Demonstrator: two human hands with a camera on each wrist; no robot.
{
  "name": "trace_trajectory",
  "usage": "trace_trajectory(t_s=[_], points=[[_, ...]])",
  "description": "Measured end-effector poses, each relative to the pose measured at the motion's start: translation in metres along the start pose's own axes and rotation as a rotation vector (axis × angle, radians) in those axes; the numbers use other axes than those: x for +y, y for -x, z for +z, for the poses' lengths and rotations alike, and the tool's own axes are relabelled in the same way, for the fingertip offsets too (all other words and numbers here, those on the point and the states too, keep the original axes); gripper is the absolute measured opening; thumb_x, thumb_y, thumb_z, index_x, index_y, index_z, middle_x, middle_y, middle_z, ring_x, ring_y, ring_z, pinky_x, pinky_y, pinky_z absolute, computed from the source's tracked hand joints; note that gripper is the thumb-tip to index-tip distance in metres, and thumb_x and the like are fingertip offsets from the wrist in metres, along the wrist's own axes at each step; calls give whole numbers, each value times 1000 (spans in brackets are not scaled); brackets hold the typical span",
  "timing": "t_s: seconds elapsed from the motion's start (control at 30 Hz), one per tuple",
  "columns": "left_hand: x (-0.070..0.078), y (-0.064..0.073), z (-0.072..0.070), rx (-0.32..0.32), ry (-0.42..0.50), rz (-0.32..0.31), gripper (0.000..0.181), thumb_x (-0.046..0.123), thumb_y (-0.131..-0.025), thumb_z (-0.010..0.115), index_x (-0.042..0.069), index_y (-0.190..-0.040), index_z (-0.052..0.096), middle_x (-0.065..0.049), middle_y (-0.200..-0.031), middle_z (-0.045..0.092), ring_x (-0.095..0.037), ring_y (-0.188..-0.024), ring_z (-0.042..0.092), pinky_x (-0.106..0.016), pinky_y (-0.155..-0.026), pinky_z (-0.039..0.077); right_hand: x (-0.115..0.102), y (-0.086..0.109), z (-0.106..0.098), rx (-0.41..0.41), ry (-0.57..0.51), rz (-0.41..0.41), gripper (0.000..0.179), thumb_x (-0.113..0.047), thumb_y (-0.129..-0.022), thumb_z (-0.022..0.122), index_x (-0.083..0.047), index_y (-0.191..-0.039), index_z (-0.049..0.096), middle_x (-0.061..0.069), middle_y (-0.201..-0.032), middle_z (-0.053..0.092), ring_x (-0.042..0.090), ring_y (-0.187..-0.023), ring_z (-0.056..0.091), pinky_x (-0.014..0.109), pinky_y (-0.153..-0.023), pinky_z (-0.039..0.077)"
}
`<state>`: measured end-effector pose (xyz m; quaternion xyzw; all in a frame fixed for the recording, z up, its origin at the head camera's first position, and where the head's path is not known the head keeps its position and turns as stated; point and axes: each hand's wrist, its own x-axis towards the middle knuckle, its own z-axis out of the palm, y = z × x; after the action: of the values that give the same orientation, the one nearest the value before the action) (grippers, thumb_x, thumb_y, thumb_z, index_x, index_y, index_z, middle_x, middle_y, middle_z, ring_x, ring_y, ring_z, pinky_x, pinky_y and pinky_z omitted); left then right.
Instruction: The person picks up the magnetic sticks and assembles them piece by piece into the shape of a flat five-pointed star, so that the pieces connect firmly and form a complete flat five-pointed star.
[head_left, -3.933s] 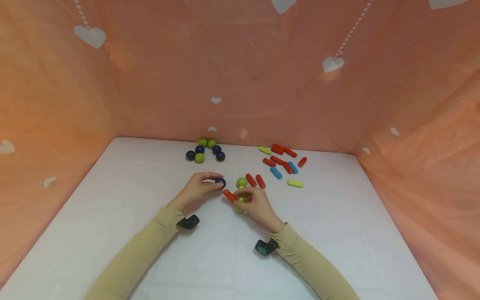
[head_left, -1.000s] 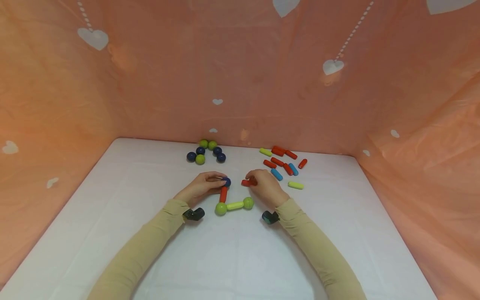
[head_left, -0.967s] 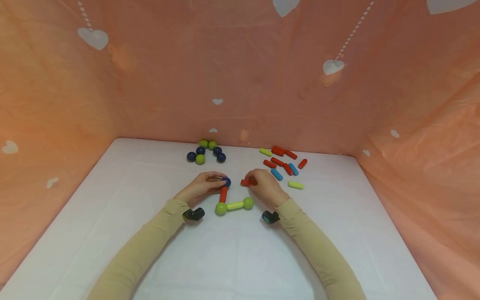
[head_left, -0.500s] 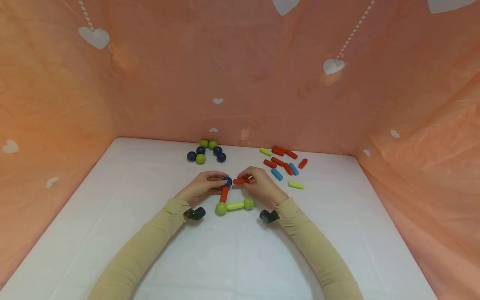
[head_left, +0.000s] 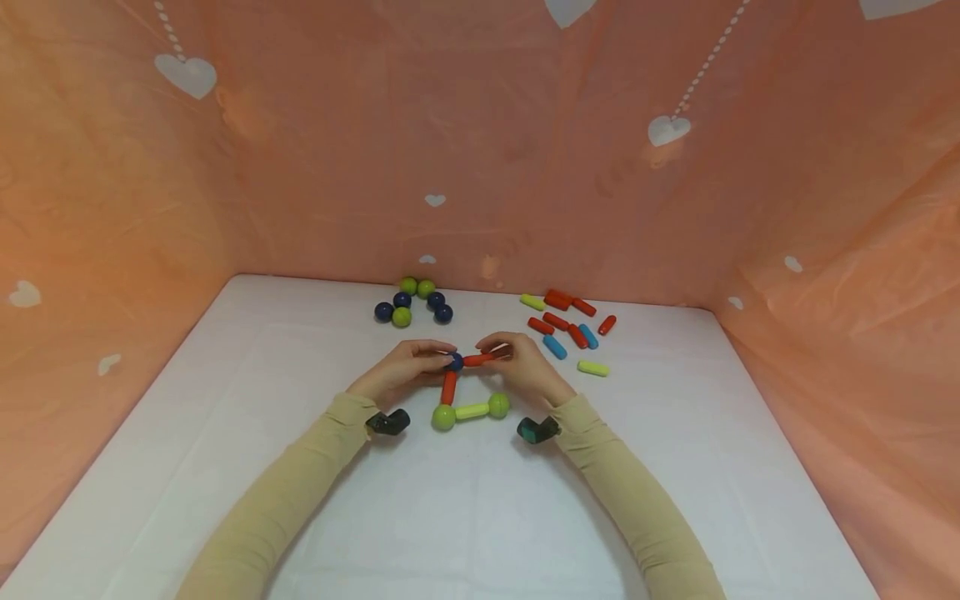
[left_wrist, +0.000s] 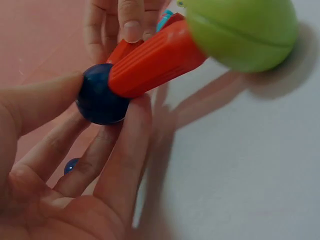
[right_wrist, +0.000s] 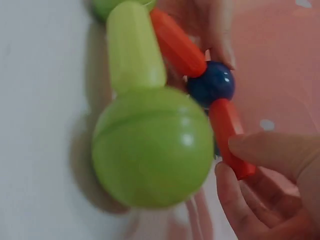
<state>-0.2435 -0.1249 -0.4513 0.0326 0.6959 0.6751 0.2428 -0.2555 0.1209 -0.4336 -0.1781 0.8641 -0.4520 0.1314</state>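
Navy ball (head_left: 454, 362): landmark; one end of the joined frame
Left hand (head_left: 411, 367): gripping the navy ball
Right hand (head_left: 521, 365): pinching a red rod (right_wrist: 228, 127), right of the navy ball
Change: half a second ago a gap parted rod and navy ball; now they touch
Meaning: judged a further joint in the making, seating unconfirmed
Second red rod (head_left: 448, 388): runs from the navy ball toward the wearer
Markings: no brand, label or writing legible

- loose balls (head_left: 402, 317) way back on the bench (head_left: 480, 517)
- loose rods (head_left: 556, 322) off to their right
- joined piece (head_left: 471, 412) closer in, in front of the balls
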Motion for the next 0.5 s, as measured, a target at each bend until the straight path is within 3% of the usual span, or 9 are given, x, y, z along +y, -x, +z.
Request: trace_trajectory(t_s=[0.17,0.3,0.5], points=[[0,4,0,3,27,-22,40,10,-99,64,1,-138,59,-21,-144,56,-23,-118,67,-34,-102,56,0,-1,0,-16,-193,93,37,-12,-97,68,-6,-133,62,12,-132,63,26,-116,65,41,-105,54],[-1,8,5,41,40,-34,39,10,-98,65,1,-136,59,-20,-142,54,-21,-115,67,-32,-100,57,-3,-1,1,-6,-325,191,42,-14,-99,64,-6,-139,56,15,-135,63,26,-117,65,39,-106,54],[-3,15,19,108,74,-26,34,6,-98,64,2,-131,56,-19,-138,52,-25,-118,64,-34,-102,56,-8,-3,3,32,-387,256,47,-17,-100,64,-7,-144,53,18,-128,70,25,-113,71,36,-104,55]])
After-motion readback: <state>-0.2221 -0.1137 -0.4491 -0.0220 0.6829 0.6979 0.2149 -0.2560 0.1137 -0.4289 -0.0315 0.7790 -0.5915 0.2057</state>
